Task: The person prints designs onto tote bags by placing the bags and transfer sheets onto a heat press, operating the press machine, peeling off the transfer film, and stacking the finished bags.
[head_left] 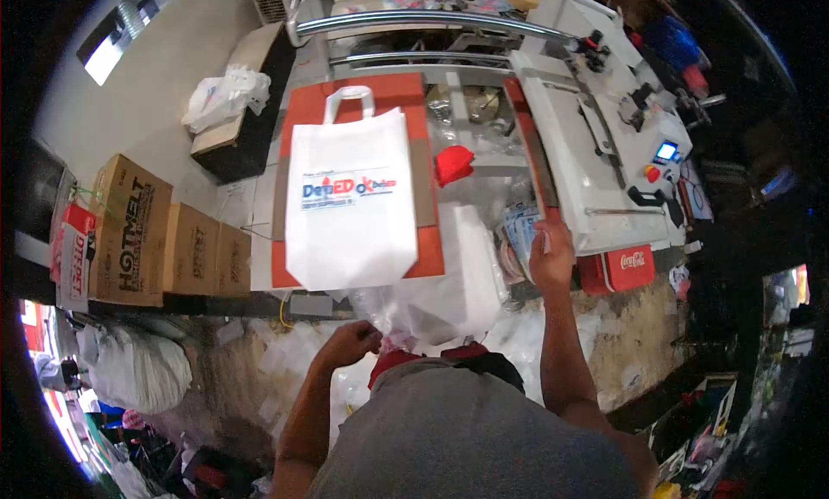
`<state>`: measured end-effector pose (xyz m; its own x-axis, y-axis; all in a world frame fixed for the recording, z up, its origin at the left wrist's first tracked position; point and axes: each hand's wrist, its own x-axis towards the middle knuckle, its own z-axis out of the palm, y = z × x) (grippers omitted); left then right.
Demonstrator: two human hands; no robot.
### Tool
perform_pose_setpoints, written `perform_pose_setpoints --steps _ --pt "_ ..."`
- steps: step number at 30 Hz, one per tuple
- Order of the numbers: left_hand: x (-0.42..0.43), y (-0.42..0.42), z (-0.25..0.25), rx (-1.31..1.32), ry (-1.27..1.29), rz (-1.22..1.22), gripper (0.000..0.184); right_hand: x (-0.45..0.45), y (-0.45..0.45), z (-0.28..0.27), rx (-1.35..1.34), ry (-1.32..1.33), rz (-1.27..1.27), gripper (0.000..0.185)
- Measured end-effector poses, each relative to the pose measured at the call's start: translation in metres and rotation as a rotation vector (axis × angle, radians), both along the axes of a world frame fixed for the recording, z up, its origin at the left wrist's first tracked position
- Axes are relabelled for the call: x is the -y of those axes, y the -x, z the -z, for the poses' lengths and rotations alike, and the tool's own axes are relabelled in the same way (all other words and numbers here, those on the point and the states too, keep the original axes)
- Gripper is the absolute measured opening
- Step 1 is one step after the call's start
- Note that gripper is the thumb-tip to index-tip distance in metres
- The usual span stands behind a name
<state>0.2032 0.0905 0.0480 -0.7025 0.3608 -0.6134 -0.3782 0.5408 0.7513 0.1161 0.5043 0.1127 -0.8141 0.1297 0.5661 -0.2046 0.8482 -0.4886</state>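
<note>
A white tote bag [350,231] with blue and red "DepED" lettering lies flat on an orange-red press platen [432,262], its handle loop pointing away from me. My right hand [553,250] is closed around the near end of a second red-brown platen [528,136], at the left edge of the white heat press [579,154]. Beside my body, my left hand [352,339] hangs with curled fingers; whether anything is inside them is hidden. Between my hands is a stack of white bags [458,300] in clear plastic, just in front of my waist.
Cardboard boxes [129,231] stand at the left. A metal bar [432,18] crosses the far side. Between the platens sits a red object [454,164]. A red Coca-Cola box [617,268] is below the press, whose lit control screen [667,151] faces right.
</note>
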Motion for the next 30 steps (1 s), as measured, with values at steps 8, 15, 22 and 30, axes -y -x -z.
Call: perform_pose_setpoints --steps 8,15,22,30 --pt "0.017 0.143 -0.021 -0.829 -0.045 -0.086 0.019 0.140 0.057 0.063 0.234 0.230 -0.164 0.026" --pt "-0.032 0.235 0.000 -1.184 0.122 0.061 0.030 0.182 0.116 0.112 0.450 0.345 0.007 0.070" --pt "-0.045 0.262 0.014 -1.328 0.285 0.138 0.021 0.182 0.112 0.118 0.501 0.415 0.071 0.078" --pt "0.114 0.282 0.004 -1.233 0.498 -0.264 0.010 0.183 0.111 0.116 0.521 0.468 0.082 0.078"
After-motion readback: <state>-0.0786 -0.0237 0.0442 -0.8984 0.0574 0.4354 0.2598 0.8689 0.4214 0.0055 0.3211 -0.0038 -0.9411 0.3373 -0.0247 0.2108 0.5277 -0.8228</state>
